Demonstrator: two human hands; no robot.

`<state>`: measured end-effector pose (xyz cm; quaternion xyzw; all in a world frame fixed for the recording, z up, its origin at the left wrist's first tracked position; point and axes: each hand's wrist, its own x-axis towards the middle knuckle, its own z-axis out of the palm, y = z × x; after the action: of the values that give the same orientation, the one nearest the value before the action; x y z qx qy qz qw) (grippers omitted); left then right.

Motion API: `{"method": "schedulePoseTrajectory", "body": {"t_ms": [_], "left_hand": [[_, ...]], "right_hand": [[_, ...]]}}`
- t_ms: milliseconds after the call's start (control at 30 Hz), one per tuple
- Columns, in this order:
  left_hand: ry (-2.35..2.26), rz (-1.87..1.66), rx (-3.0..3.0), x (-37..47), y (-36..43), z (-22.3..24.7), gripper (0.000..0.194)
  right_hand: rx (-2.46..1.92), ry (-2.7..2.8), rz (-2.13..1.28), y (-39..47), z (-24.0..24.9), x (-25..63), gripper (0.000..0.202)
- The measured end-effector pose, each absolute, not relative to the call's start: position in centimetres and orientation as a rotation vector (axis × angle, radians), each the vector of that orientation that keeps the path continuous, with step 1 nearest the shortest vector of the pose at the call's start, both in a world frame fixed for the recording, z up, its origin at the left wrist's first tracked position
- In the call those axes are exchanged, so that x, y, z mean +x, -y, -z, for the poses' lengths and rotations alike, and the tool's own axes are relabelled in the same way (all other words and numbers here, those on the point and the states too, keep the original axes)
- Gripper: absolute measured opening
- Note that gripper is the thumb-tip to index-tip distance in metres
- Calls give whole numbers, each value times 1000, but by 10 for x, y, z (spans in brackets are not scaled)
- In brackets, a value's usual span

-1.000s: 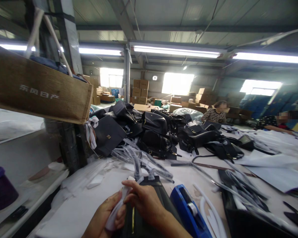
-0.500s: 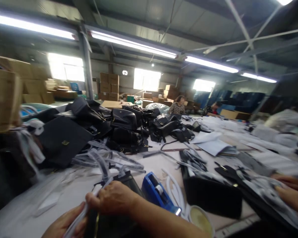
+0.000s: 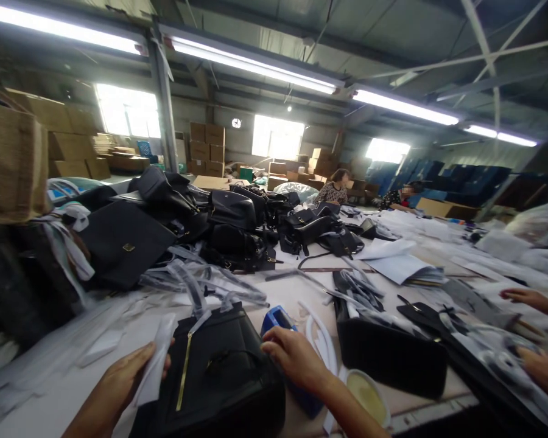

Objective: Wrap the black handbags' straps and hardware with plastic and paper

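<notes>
My left hand [image 3: 130,371] is closed round a folded white translucent wrapping strip [image 3: 158,359], held at the left edge of a black handbag [image 3: 228,377]. The bag lies before me, with a gold zip running down its near face and a thin black strap on it. Wrapped straps [image 3: 194,289] rise from its top. Over the blue tape dispenser [image 3: 278,316], right of the bag, my right hand [image 3: 296,359] has its fingers loosely bent and apart, with nothing visible in them. It hides much of the dispenser.
A roll of tape [image 3: 365,395] lies near the table edge beside white strips [image 3: 322,334]. Another black bag [image 3: 388,347] is to the right. Black bags [image 3: 231,210] are heaped behind. At far right, a co-worker's hands [image 3: 541,365] touch wrapped straps. Papers [image 3: 402,264] lie farther back.
My right hand has left the white strip and moved right to the tape dispenser. My left hand keeps the strip, now folded up beside the bag. The view has shifted slightly.
</notes>
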<state>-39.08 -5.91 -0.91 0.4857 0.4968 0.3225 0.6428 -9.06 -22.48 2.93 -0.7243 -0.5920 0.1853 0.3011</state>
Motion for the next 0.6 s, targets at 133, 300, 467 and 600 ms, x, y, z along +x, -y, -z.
{"method": "schedulePoseTrajectory", "body": {"t_ms": [133,300,467,600], "left_hand": [[-1354,-648,1501,-397,49,6,39],[-1416,-707,1743,-406,50,2,45],[-1389,-797,1619,-441,64,5,48],[-1568,-767,1499,-502,73,30,54]], "right_hand": [[-1923,1580,-494,234,-22,-106,27],[-1915,1723,-498,222,-26,-114,22],[-1978,1841,-262,199,-19,-133,23],[-1931,1702,-490,179,0,-131,22]]}}
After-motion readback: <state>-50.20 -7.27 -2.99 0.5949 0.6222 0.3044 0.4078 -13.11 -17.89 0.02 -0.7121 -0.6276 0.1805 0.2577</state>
